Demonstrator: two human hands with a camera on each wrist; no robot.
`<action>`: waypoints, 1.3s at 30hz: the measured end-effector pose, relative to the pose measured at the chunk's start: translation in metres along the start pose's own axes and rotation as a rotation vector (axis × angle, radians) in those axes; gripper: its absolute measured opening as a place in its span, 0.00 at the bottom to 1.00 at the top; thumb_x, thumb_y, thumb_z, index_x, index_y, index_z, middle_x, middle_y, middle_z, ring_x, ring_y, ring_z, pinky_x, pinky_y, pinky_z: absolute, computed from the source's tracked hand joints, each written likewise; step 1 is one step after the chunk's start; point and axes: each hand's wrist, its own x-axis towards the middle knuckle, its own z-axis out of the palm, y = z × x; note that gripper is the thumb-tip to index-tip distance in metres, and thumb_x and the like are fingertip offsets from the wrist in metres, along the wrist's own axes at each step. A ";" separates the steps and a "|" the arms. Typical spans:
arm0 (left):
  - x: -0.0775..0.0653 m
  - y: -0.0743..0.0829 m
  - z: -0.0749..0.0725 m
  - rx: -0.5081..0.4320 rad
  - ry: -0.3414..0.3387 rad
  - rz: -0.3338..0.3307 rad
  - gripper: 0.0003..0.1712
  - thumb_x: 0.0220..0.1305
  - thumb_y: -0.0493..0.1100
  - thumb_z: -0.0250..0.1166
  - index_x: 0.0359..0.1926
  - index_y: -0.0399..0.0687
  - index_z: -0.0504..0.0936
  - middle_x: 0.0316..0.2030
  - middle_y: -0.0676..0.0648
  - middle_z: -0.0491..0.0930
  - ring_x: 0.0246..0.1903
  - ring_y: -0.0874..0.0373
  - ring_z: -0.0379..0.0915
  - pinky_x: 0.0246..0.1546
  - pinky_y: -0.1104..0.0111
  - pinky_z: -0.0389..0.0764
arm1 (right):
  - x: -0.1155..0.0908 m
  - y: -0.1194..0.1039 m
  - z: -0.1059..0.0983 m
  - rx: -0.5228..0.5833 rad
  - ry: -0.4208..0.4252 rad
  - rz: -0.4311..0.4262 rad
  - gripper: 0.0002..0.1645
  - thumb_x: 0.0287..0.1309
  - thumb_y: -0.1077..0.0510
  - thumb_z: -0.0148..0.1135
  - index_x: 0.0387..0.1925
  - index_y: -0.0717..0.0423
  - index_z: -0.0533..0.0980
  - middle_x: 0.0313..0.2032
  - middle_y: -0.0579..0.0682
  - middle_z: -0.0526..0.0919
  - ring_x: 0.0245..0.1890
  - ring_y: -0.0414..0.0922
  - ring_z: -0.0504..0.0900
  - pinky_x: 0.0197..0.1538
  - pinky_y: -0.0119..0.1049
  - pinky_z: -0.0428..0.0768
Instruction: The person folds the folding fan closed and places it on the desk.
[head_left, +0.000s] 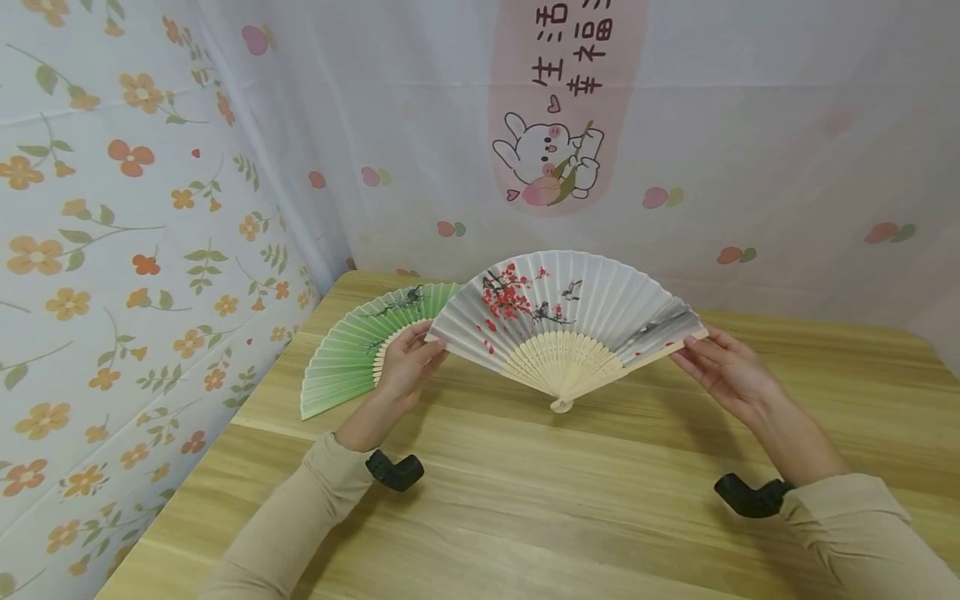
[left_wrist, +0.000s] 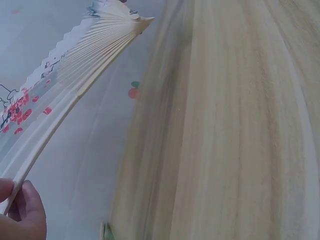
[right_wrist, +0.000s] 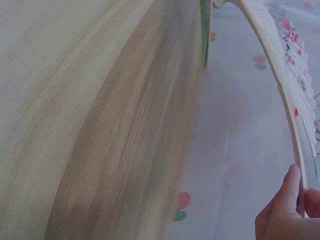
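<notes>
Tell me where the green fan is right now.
In the head view, the green fan is on the table's left side, partly hidden by the left hand and the grey-white fan.

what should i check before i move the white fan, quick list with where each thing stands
1. Left grip pinching one outer edge of the white fan: ok
2. Right grip pinching the opposite outer edge: ok
3. White fan spread open: ok
4. Pivot raised off the tabletop: ok
5. Green fan spread, with nothing of it held: ok
6. White fan not touching the green one: cannot tell, they overlap in the head view
</notes>
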 end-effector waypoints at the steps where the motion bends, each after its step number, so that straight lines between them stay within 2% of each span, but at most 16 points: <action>1: 0.000 0.001 0.001 -0.005 0.001 -0.002 0.18 0.57 0.25 0.53 0.49 0.36 0.67 0.37 0.48 0.70 0.35 0.61 0.71 0.40 0.74 0.76 | 0.000 0.000 0.001 0.003 -0.006 0.002 0.19 0.63 0.73 0.36 0.47 0.61 0.72 0.43 0.55 0.75 0.45 0.49 0.76 0.50 0.38 0.74; 7: 0.001 0.006 0.004 -0.049 0.003 0.009 0.19 0.58 0.24 0.51 0.51 0.37 0.66 0.41 0.48 0.68 0.35 0.62 0.71 0.42 0.73 0.75 | 0.000 0.000 0.005 0.014 -0.027 -0.008 0.19 0.63 0.73 0.35 0.47 0.61 0.71 0.44 0.55 0.74 0.45 0.48 0.75 0.50 0.38 0.74; 11: 0.003 0.008 0.005 -0.075 0.029 0.010 0.18 0.58 0.24 0.51 0.48 0.40 0.68 0.39 0.48 0.68 0.33 0.62 0.71 0.42 0.73 0.75 | -0.001 0.000 0.008 0.023 -0.019 -0.014 0.19 0.63 0.73 0.35 0.47 0.61 0.71 0.44 0.55 0.74 0.45 0.48 0.75 0.50 0.38 0.73; 21: 0.005 0.008 0.004 -0.131 0.032 0.038 0.19 0.57 0.23 0.51 0.49 0.39 0.69 0.32 0.48 0.70 0.26 0.63 0.72 0.31 0.77 0.77 | -0.003 0.001 0.013 0.007 0.007 -0.061 0.18 0.61 0.74 0.38 0.48 0.61 0.70 0.43 0.56 0.74 0.43 0.49 0.76 0.50 0.37 0.73; 29: 0.005 0.010 0.001 -0.167 0.047 0.045 0.23 0.57 0.22 0.50 0.54 0.37 0.66 0.34 0.46 0.70 0.29 0.61 0.74 0.35 0.74 0.78 | -0.007 0.002 0.019 -0.013 0.042 -0.105 0.18 0.60 0.75 0.41 0.48 0.60 0.70 0.42 0.56 0.75 0.42 0.49 0.77 0.48 0.37 0.74; 39: 0.004 0.010 0.000 -0.151 0.037 0.044 0.27 0.57 0.22 0.51 0.59 0.37 0.64 0.35 0.47 0.72 0.33 0.61 0.73 0.37 0.74 0.77 | -0.008 0.006 0.024 -0.053 0.092 -0.217 0.18 0.56 0.77 0.45 0.47 0.61 0.67 0.36 0.57 0.76 0.37 0.49 0.80 0.45 0.36 0.76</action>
